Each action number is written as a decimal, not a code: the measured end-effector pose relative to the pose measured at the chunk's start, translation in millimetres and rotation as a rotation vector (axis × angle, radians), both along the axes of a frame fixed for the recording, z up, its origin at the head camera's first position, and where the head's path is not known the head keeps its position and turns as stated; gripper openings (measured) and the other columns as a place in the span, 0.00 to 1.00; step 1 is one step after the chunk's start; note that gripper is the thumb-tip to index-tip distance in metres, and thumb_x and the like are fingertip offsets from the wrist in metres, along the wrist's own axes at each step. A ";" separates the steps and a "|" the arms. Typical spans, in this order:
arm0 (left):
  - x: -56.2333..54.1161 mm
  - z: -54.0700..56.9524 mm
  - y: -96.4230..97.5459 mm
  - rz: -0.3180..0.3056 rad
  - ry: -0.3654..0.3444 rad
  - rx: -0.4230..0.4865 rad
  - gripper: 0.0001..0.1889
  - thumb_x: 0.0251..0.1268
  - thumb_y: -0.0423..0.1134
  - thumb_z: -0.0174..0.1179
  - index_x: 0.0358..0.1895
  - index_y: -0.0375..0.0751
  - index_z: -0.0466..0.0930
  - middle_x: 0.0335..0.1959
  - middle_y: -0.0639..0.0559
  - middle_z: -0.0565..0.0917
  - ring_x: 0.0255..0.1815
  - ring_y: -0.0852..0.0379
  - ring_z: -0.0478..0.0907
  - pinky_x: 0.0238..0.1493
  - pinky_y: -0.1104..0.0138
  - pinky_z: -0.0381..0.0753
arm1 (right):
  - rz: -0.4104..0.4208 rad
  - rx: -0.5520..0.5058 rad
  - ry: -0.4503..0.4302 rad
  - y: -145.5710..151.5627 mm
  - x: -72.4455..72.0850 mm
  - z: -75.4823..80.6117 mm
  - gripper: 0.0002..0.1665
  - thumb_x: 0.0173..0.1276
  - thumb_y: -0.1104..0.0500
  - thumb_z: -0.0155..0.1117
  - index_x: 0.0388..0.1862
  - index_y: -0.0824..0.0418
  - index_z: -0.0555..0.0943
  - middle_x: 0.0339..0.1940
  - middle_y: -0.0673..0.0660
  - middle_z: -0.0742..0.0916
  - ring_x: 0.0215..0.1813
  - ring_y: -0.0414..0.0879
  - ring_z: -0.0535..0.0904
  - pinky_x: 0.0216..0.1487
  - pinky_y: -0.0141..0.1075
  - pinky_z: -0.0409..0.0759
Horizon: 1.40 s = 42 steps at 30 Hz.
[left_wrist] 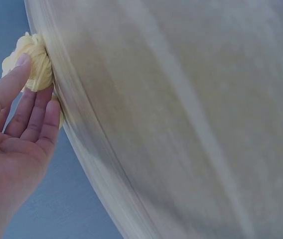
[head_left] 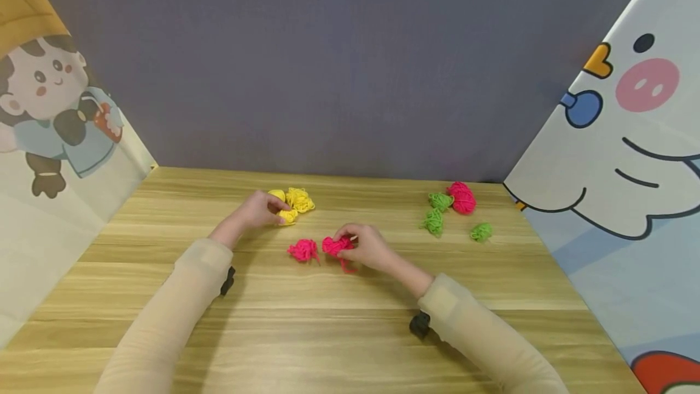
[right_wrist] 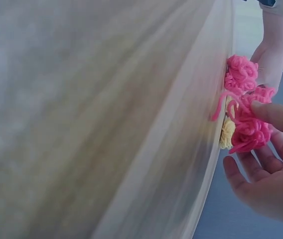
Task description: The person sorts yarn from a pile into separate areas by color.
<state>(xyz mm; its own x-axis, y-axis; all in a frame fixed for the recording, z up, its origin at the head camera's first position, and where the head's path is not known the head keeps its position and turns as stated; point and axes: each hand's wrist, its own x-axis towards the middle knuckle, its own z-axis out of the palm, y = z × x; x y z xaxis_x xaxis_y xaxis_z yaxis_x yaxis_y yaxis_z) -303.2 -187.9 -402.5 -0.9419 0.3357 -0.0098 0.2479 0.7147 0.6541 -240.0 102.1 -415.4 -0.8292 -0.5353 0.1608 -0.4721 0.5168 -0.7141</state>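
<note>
My left hand (head_left: 256,209) pinches a small yellow yarn ball (head_left: 287,217), the thumb lying across it in the left wrist view. Two more yellow bundles, a loose yarn tangle (head_left: 301,200) and a smoother ball (head_left: 276,194), sit just beyond it. A pink yarn ball (head_left: 335,246) is between the thumb and fingers of my right hand (head_left: 369,247), with a loose strand trailing onto the table. To its left lies a second pink yarn ball (head_left: 304,250). In the right wrist view, pink yarn (right_wrist: 251,133) shows against the right fingers, partly hiding yellow yarn (right_wrist: 226,133).
At the back right of the wooden table (head_left: 306,333) lie a larger pink yarn ball (head_left: 462,198) and green yarn balls (head_left: 434,222), with another green ball (head_left: 481,232) nearer the right edge. A grey panel (head_left: 328,65) stands behind; printed boards flank both sides.
</note>
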 end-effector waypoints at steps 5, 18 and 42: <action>0.1 -0.1 -0.2 -0.006 0.000 -0.002 0.14 0.53 0.31 0.68 0.45 0.36 0.85 0.46 0.40 0.84 0.45 0.47 0.80 0.48 0.58 0.80 | 0.006 0.024 -0.044 -1.0 -3.5 -2.5 0.13 0.53 0.67 0.73 0.38 0.60 0.82 0.39 0.53 0.85 0.44 0.44 0.80 0.43 0.27 0.81; 0.1 -0.2 0.0 -0.001 -0.020 0.012 0.14 0.53 0.30 0.68 0.45 0.36 0.84 0.47 0.40 0.84 0.46 0.47 0.80 0.48 0.58 0.80 | 0.028 0.087 -0.062 -7.3 -8.0 -4.0 0.15 0.50 0.68 0.73 0.38 0.59 0.82 0.38 0.52 0.85 0.45 0.43 0.80 0.48 0.31 0.81; 1.6 1.7 0.1 -0.009 -0.010 -0.003 0.14 0.53 0.31 0.68 0.46 0.36 0.84 0.47 0.40 0.84 0.46 0.47 0.80 0.49 0.58 0.80 | 0.064 0.046 -0.109 -5.2 -8.9 3.4 0.17 0.53 0.67 0.73 0.42 0.60 0.82 0.44 0.53 0.85 0.46 0.45 0.80 0.48 0.34 0.82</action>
